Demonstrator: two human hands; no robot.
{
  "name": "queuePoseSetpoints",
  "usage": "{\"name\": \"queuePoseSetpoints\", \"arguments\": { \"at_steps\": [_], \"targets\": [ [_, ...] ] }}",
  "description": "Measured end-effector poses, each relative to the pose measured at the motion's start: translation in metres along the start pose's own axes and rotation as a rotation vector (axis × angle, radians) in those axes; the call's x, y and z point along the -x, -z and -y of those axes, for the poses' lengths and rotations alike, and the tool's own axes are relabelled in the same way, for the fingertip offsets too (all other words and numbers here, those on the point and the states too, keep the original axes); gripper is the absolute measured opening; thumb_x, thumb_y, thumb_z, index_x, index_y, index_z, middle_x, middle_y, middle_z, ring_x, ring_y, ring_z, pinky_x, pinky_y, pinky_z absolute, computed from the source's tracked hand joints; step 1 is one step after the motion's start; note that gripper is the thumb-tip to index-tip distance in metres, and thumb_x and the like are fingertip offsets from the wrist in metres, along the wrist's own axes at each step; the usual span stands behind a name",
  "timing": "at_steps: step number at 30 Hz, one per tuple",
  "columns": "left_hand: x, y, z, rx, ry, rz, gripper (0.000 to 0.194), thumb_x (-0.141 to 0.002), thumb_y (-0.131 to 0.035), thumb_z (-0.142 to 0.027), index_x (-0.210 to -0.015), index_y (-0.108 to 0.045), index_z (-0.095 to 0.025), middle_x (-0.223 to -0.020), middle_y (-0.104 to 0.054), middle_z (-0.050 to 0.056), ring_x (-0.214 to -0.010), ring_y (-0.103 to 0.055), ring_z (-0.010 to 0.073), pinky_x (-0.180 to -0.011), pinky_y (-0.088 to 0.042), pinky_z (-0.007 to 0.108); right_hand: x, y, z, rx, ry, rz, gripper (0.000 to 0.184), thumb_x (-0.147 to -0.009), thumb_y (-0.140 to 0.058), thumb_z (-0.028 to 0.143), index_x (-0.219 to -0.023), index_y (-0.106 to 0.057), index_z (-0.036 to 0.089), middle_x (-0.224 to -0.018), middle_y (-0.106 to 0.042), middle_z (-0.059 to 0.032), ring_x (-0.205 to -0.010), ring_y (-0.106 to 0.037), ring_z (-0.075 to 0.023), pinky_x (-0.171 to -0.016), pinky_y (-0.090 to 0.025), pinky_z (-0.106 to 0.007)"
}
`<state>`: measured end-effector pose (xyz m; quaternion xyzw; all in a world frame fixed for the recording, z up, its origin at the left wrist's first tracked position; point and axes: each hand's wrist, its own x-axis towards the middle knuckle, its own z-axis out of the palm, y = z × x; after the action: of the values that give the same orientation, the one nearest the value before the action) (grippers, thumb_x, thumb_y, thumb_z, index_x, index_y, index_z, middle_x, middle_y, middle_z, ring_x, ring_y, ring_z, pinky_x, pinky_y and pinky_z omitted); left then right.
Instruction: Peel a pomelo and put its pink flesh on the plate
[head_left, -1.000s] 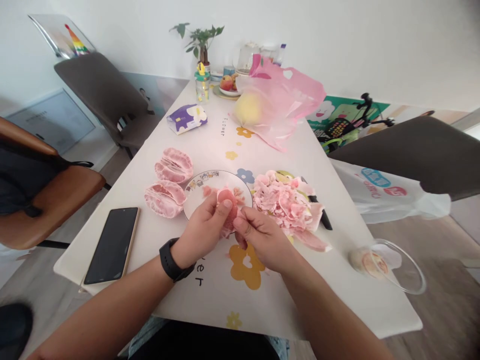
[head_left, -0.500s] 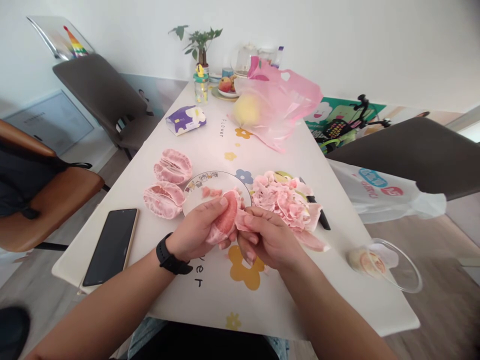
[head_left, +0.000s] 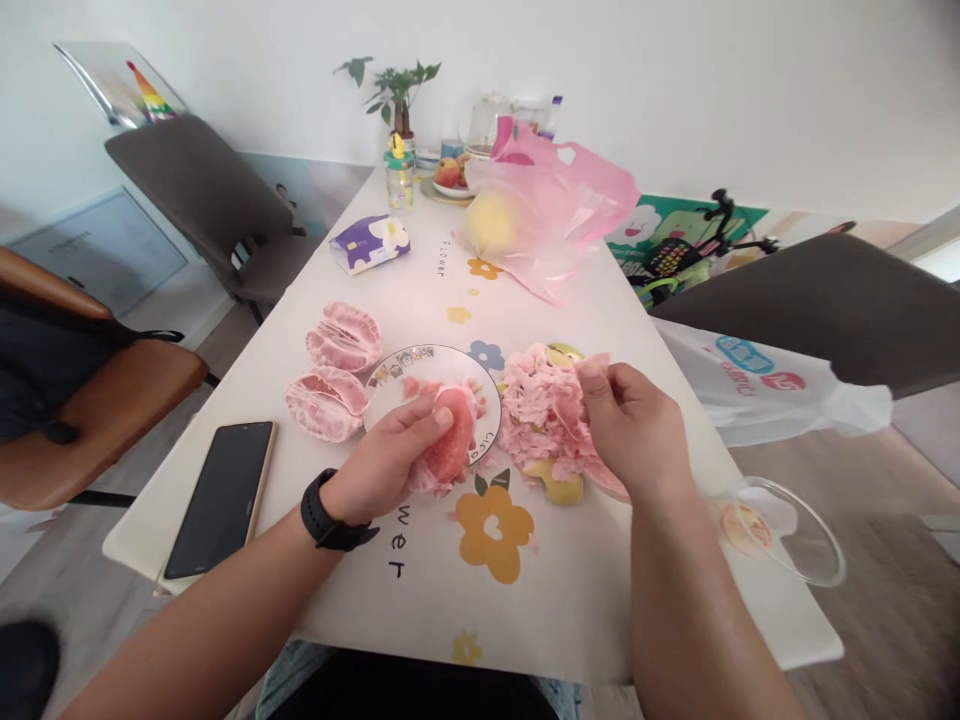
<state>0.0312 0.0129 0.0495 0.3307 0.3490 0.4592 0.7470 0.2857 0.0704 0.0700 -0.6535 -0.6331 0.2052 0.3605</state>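
My left hand (head_left: 386,462), with a black watch on the wrist, is closed round a peeled pink pomelo segment (head_left: 450,447) just over the near edge of a round patterned plate (head_left: 401,368). My right hand (head_left: 634,430) is over the heap of pink peel and membrane (head_left: 541,410) to the right of the plate, fingers pinched on a strip of membrane at the heap's top. Two larger pomelo pieces (head_left: 334,372) lie left of the plate.
A black phone (head_left: 220,482) lies near the table's left front edge. A clear glass bowl (head_left: 780,528) sits at the right edge. Farther back are a pink plastic bag (head_left: 551,205) with a yellow fruit, a purple tissue pack (head_left: 371,243), a plant and a fruit dish. Chairs stand on both sides.
My right hand has left the segment and moved right to the peel heap, carrying a strip of membrane. My left hand kept the segment and stayed near the plate.
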Motion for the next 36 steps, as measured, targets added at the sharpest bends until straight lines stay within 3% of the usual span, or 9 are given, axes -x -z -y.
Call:
{"name": "queuePoseSetpoints", "arguments": {
  "at_steps": [2, 7, 14, 19, 24, 30, 32, 34, 36],
  "targets": [
    [0.000, 0.002, 0.003, -0.054, -0.038, -0.021, 0.038, -0.083, -0.078, -0.054, -0.092, -0.068, -0.018, -0.079, -0.066, 0.004, -0.063, -0.062, 0.0152, -0.050, -0.044, 0.024, -0.003, 0.002, -0.006, 0.249, 0.092, -0.047, 0.039, -0.100, -0.044, 0.045, -0.066, -0.041, 0.026, -0.065, -0.054, -0.0030, -0.065, -0.050, -0.0213, -0.064, -0.037, -0.034],
    [0.001, 0.004, 0.005, -0.256, -0.144, -0.007, 0.023, -0.085, -0.080, -0.036, -0.100, -0.073, -0.021, -0.085, -0.066, 0.001, -0.074, -0.058, 0.0133, -0.067, -0.047, 0.025, -0.008, 0.004, -0.014, 0.411, 0.184, 0.020, 0.024, -0.090, -0.042, 0.026, -0.068, -0.050, 0.025, -0.076, -0.063, -0.0081, -0.074, -0.056, -0.0245, -0.069, -0.039, -0.035],
    [0.001, 0.000, 0.004, -0.472, -0.222, -0.085, 0.040, -0.087, -0.078, -0.032, -0.126, -0.069, -0.025, -0.122, -0.070, 0.006, -0.114, -0.064, 0.0225, -0.096, -0.051, 0.033, -0.009, 0.014, -0.015, 0.475, -0.056, 0.093, 0.043, -0.092, -0.055, 0.050, -0.058, -0.048, 0.026, -0.059, -0.056, -0.0033, -0.059, -0.048, -0.0222, -0.061, -0.034, -0.035],
    [0.002, -0.003, 0.004, -0.534, -0.241, -0.149, 0.024, -0.085, -0.078, -0.029, -0.106, -0.067, -0.022, -0.106, -0.070, 0.004, -0.102, -0.064, 0.0191, -0.092, -0.052, 0.030, -0.005, 0.013, -0.010, 0.463, -0.166, -0.048, 0.047, -0.088, -0.064, 0.061, -0.061, -0.045, 0.027, -0.059, -0.056, -0.0018, -0.058, -0.047, -0.0215, -0.059, -0.033, -0.035],
    [0.002, -0.005, 0.007, -0.542, -0.249, -0.213, 0.027, -0.085, -0.079, -0.031, -0.109, -0.069, -0.022, -0.112, -0.071, 0.005, -0.108, -0.066, 0.0202, -0.097, -0.054, 0.033, -0.005, 0.011, -0.010, 0.461, -0.169, -0.051, 0.043, -0.091, -0.062, 0.056, -0.063, -0.048, 0.026, -0.062, -0.057, -0.0028, -0.060, -0.048, -0.0219, -0.060, -0.034, -0.036],
    [0.000, -0.004, 0.011, -0.577, -0.246, -0.152, 0.028, -0.082, -0.080, -0.033, -0.107, -0.076, -0.022, -0.119, -0.073, 0.007, -0.119, -0.068, 0.0263, -0.104, -0.058, 0.041, 0.002, 0.002, -0.009, 0.269, 0.254, -0.163, 0.015, -0.094, -0.062, 0.035, -0.090, -0.068, 0.022, -0.087, -0.069, -0.0074, -0.076, -0.062, -0.0233, -0.070, -0.047, -0.038],
    [-0.001, -0.004, 0.012, -0.638, -0.192, -0.109, 0.023, -0.081, -0.079, -0.031, -0.102, -0.077, -0.020, -0.111, -0.074, 0.008, -0.113, -0.071, 0.0270, -0.100, -0.060, 0.041, 0.011, -0.003, -0.001, 0.087, 0.476, -0.058, 0.011, -0.095, -0.065, 0.030, -0.101, -0.070, 0.022, -0.096, -0.071, -0.0074, -0.078, -0.065, -0.0209, -0.072, -0.052, -0.036],
    [-0.001, -0.004, 0.013, -0.654, -0.126, -0.062, 0.020, -0.082, -0.078, -0.029, -0.099, -0.076, -0.020, -0.108, -0.074, 0.008, -0.108, -0.073, 0.0270, -0.095, -0.062, 0.040, 0.022, -0.009, 0.009, -0.054, 0.670, 0.162, 0.013, -0.096, -0.068, 0.026, -0.108, -0.072, 0.024, -0.106, -0.072, -0.0073, -0.089, -0.068, -0.0211, -0.078, -0.055, -0.035],
    [0.000, -0.004, 0.014, -0.626, -0.079, -0.020, 0.020, -0.083, -0.077, -0.028, -0.101, -0.072, -0.021, -0.108, -0.074, 0.007, -0.106, -0.074, 0.0264, -0.090, -0.062, 0.037, 0.031, -0.015, 0.018, -0.074, 0.771, 0.305, 0.012, -0.097, -0.068, 0.023, -0.107, -0.073, 0.025, -0.105, -0.073, -0.0070, -0.096, -0.068, -0.0220, -0.082, -0.056, -0.035]
  ]
}}
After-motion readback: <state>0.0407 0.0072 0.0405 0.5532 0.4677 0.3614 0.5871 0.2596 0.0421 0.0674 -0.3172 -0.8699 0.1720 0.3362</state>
